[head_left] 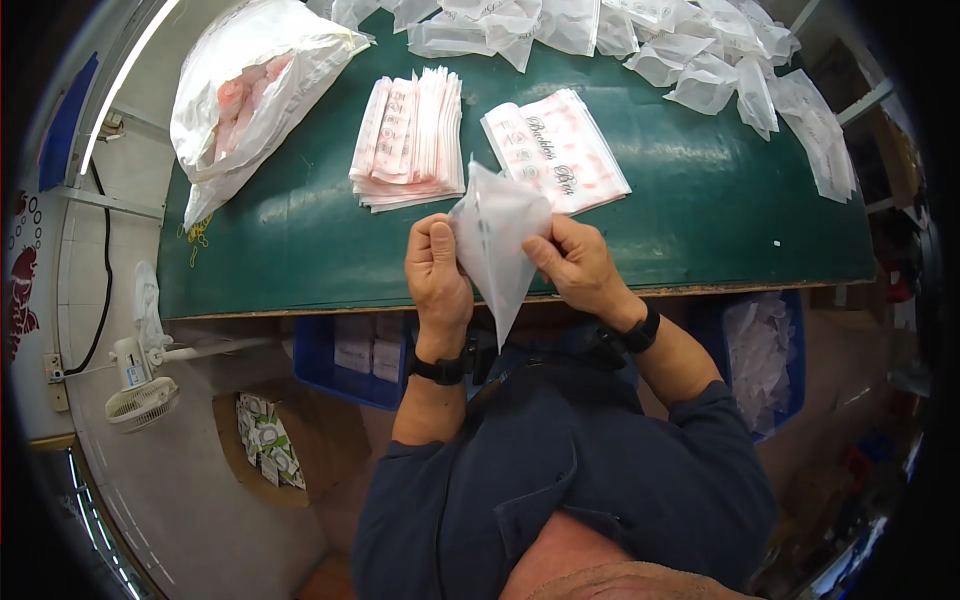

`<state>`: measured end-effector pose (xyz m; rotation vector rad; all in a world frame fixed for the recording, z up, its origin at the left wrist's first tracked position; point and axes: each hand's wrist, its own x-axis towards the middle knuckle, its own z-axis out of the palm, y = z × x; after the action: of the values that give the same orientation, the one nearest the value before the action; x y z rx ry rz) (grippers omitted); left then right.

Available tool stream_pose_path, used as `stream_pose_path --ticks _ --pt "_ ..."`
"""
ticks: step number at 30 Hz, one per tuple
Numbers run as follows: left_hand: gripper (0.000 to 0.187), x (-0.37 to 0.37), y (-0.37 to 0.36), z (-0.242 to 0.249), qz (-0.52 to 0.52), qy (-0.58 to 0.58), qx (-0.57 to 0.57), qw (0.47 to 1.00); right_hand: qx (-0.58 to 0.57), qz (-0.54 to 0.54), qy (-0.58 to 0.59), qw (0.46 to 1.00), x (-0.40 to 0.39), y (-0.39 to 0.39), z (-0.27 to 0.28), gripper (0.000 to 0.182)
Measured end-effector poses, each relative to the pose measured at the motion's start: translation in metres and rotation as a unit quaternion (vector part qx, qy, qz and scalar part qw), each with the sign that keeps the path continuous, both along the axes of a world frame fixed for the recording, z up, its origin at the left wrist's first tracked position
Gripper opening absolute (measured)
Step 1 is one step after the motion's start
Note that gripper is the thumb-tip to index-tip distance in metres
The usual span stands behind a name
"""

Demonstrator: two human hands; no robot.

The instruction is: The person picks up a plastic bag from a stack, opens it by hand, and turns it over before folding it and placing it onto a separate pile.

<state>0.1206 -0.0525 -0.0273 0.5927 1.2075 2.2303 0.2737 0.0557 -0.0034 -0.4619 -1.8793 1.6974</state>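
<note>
Between my two hands, over the table's front edge, a translucent frosted plastic bag [497, 240] is held up, spread wide with a pointed lower end. My left hand [438, 268] pinches its left side, thumb in front. On the opposite side my right hand [578, 262] grips the bag between thumb and fingers. Just beyond lie a thick stack of pink-and-white printed packets [408, 140] on the left and a smaller pile with black lettering [560, 150] on the right, partly covered by the bag.
A large white sack [300, 70] with pink items stands at the green table's [300, 255] left. Many frosted bags [690, 60] lie along the back and right. Blue bins [310, 350] sit below, with a fan [140, 395] and a cardboard box [320, 440] at left.
</note>
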Motion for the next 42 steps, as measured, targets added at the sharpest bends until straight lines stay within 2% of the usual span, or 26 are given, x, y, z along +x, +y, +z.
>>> stream_pose_path --ticks 2,8,11,12,13,14,15,18,22,25,28,31,33,34,35,36,37,40,42 --pt "0.024 0.022 0.0 0.009 -0.021 -0.017 -0.004 1.0 -0.056 -0.051 -0.006 0.997 -0.003 0.006 0.0 0.028" --pt "0.019 0.028 -0.001 0.01 -0.123 -0.056 0.002 0.991 -0.128 -0.042 -0.007 0.991 -0.01 0.013 -0.006 0.026" --pt "0.016 0.021 0.0 0.015 -0.083 -0.086 -0.008 0.993 -0.163 -0.051 0.008 0.985 -0.014 0.014 0.002 0.022" --pt "0.015 0.019 0.001 0.017 -0.063 -0.101 -0.015 0.993 0.017 -0.093 0.035 0.995 -0.015 0.01 0.014 0.022" --pt "0.015 0.018 0.001 0.015 -0.06 -0.102 -0.016 0.993 0.193 -0.133 0.06 0.97 -0.014 0.004 0.026 0.023" --pt "0.017 0.019 0.001 0.01 -0.085 -0.124 0.0 0.989 0.361 -0.17 0.082 0.913 -0.012 -0.001 0.031 0.026" --pt "0.019 0.021 0.001 0.005 -0.113 -0.145 0.016 0.983 0.359 -0.172 0.078 0.914 -0.011 -0.001 0.024 0.026" --pt "0.022 0.029 0.008 0.004 -0.141 -0.161 0.039 0.976 0.331 -0.027 0.061 0.941 -0.014 0.01 0.014 0.037" --pt "0.028 0.03 0.002 0.008 -0.117 -0.16 0.043 0.979 0.251 -0.047 0.034 0.966 -0.009 0.004 0.021 0.026" --pt "0.031 0.031 0.004 0.014 -0.121 -0.17 0.054 0.977 0.294 -0.032 0.053 0.954 -0.016 0.003 0.009 0.021" --pt "0.022 0.03 0.005 0.018 -0.14 -0.168 0.091 0.972 0.31 -0.03 0.062 0.948 -0.012 0.009 0.005 0.018" --pt "0.018 0.008 -0.009 0.007 -0.143 -0.167 0.073 0.973 0.299 -0.032 0.065 0.952 -0.008 0.014 0.002 0.016" --pt "0.016 0.003 -0.014 0.008 -0.144 -0.165 0.071 0.973 0.254 -0.055 0.062 0.964 -0.005 0.016 -0.001 0.015" --pt "0.013 0.005 -0.018 0.013 -0.127 -0.026 -0.011 0.992 0.23 -0.071 0.061 0.969 -0.003 0.017 -0.001 0.015" --pt "0.011 0.006 -0.021 0.02 -0.107 0.115 -0.091 0.983 0.232 -0.075 0.062 0.968 -0.002 0.017 0.001 0.015" --pt "0.01 0.008 -0.023 0.026 -0.082 0.252 -0.17 0.949 0.207 -0.084 0.04 0.974 -0.001 0.015 0.004 0.016" --pt "0.01 0.01 -0.023 0.033 -0.081 0.25 -0.172 0.949 0.181 -0.09 0.017 0.979 0.0 0.011 0.006 0.017" --pt "0.012 0.014 -0.019 0.05 0.018 0.478 -0.158 0.864 0.169 -0.081 0.013 0.982 -0.004 0.0 0.009 0.019" --pt "0.013 0.017 -0.014 0.044 0.026 0.478 -0.139 0.867 0.198 -0.059 0.046 0.977 -0.006 -0.005 0.01 0.021"
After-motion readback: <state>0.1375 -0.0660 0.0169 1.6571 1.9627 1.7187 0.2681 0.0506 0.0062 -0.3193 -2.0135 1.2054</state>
